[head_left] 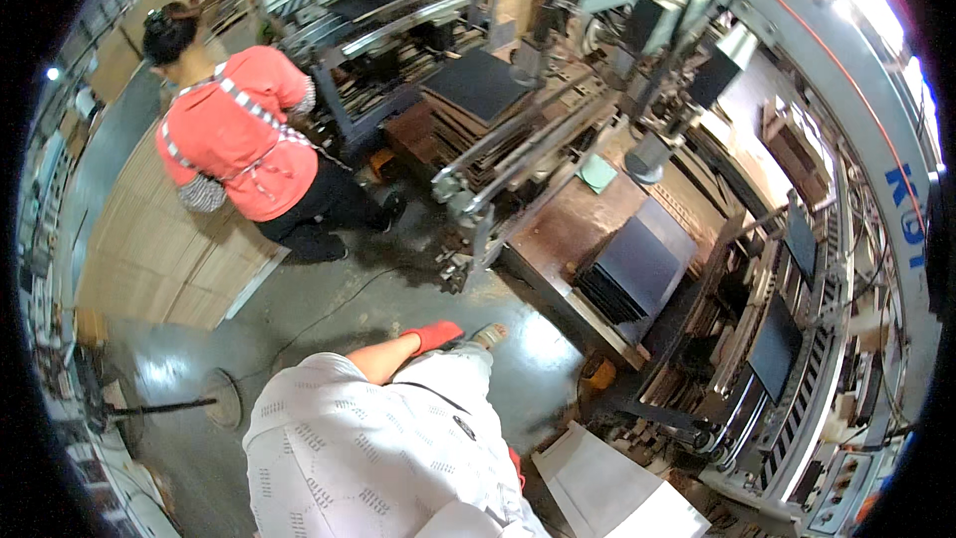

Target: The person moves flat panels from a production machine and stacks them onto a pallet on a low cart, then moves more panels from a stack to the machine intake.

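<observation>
My left hand (435, 337), in a red glove, hangs in front of my light trousers beside my shoe (489, 336). Its fingers look loosely stretched out, and I see nothing in them. Only a sliver of my right hand (516, 467), also gloved in red, shows past the edge of my white shirt (368, 438); its fingers are hidden. Closest on that side is a white box-like thing (607, 488). A stack of dark flat boards (642, 264) lies on a brown worktable (568, 229), away from both hands.
At the left a co-worker in a coral top (239, 134) stands with back turned, by rows of stacked tan cardboard (159, 239). Machinery with rails (518, 154) runs behind the worktable. Dark panels (775, 349) sit on the right-hand machine. A round stand base (222, 399) and a cable are on the floor.
</observation>
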A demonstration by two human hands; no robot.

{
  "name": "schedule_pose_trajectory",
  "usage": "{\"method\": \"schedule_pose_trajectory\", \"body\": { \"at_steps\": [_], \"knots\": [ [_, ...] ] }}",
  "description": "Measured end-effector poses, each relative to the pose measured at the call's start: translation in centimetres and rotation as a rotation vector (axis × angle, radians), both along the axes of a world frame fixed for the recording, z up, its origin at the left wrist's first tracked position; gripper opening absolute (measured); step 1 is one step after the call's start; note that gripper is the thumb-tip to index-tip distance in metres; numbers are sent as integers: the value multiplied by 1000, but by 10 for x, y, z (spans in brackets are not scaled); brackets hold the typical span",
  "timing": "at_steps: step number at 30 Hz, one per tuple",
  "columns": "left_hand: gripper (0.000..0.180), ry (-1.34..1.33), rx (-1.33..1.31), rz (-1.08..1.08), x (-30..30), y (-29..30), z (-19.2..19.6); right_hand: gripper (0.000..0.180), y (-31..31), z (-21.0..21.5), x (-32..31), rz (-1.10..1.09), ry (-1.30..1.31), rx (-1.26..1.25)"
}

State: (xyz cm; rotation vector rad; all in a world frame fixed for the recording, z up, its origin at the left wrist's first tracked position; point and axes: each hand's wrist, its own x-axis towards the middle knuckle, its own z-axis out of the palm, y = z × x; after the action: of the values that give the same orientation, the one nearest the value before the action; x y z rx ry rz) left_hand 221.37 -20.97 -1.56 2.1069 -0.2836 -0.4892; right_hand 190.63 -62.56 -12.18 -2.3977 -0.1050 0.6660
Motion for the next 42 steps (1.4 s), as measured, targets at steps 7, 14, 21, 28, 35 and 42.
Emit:
{"method": "schedule_pose_trajectory", "body": {
  "at_steps": [7,14,21,28,35,42],
  "knots": [
    [34,687,-644,820,1,87,76,29,69,158,212,-713,306,601],
    [35,421,-1057,1011,128,219,122,35,304,408,441,-218,-76,1095],
    [73,-224,-857,1142,342,321,106,35,518,428,680,-480,-9,1229],
    [77,-345,-582,1269,558,333,84,52,501,267,868,-810,278,1046],
    [76,-27,-411,1326,579,339,108,61,474,246,874,-676,491,1087],
    [68,50,-331,1082,564,348,123,64,484,250,890,-794,373,1245]
  ]
}}
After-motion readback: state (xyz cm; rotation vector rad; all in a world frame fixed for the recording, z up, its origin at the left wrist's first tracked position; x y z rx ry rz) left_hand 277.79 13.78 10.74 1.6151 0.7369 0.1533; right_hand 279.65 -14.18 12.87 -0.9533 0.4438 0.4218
